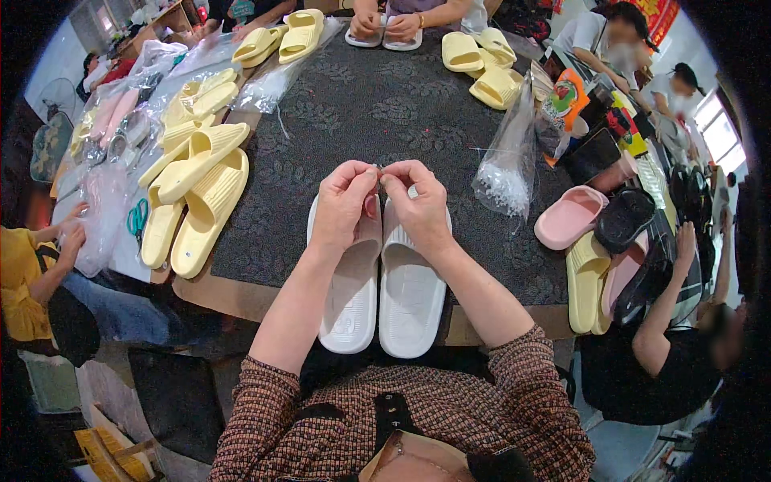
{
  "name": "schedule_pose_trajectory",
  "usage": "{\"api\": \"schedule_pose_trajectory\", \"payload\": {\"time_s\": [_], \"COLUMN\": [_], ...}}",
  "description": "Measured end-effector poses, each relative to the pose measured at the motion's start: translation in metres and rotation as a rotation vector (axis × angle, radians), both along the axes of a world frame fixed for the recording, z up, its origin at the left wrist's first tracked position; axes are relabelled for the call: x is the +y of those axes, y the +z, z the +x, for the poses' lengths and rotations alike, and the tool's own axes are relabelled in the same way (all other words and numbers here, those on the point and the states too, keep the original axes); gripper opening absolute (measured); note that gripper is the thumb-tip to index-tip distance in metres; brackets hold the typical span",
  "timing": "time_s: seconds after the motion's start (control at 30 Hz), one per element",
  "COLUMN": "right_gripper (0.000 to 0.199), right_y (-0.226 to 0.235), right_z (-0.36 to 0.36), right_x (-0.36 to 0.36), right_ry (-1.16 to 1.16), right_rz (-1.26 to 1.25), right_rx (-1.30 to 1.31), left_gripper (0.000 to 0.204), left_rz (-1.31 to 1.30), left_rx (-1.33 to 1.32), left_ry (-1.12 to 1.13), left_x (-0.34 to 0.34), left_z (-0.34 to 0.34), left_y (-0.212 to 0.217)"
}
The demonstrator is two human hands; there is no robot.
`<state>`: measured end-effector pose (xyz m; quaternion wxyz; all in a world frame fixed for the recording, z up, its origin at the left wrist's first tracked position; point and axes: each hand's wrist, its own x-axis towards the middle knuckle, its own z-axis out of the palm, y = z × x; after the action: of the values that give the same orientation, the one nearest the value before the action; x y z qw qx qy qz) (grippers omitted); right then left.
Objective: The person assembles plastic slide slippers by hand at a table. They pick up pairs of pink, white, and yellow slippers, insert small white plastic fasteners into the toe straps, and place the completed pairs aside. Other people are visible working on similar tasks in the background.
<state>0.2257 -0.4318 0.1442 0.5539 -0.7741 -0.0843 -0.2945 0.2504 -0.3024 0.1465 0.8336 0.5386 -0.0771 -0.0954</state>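
A pair of pale grey slide slippers lies side by side at the table's near edge, heels toward me: the left slipper (348,301) and the right slipper (413,305). Over their toe ends my left hand (347,207) and my right hand (418,207) come together, thumbs and forefingers pinched closed. Fingertips of both hands nearly touch, at or just above the inner edges of the straps. Whatever sits between them is too small to make out. My wrists and hands cover much of the straps.
Dark patterned mat (321,120) covers the table. Yellow slippers (205,193) and green-handled scissors (137,218) lie left. On the right are a clear bag of small white plastic pieces (506,181), a pink slipper (570,217) and a black slipper (625,218). Co-workers sit around.
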Motion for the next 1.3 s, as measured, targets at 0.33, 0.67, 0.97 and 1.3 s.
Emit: {"api": "schedule_pose_trajectory", "payload": {"time_s": [0.33,0.67,0.97,1.3], "right_gripper": [0.005,0.004,0.003,0.003], "right_y": [-0.002,-0.003,-0.001,-0.005], "right_z": [-0.002,0.0,-0.001,0.0], "right_x": [0.002,0.002,0.001,0.0], "right_ry": [-0.044,-0.056,-0.043,-0.058], "right_rz": [-0.05,-0.1,-0.077,-0.024], "right_rx": [-0.03,-0.068,-0.036,0.005], "left_gripper": [0.01,0.009,0.008,0.003], "left_rz": [0.053,0.162,0.253,0.403], "left_rx": [-0.064,-0.145,-0.204,-0.467], "left_ry": [0.061,0.16,0.224,0.35], "left_x": [-0.002,-0.003,-0.004,-0.007], "left_z": [-0.003,-0.007,-0.009,-0.006], "left_y": [-0.003,-0.004,-0.004,-0.016]}}
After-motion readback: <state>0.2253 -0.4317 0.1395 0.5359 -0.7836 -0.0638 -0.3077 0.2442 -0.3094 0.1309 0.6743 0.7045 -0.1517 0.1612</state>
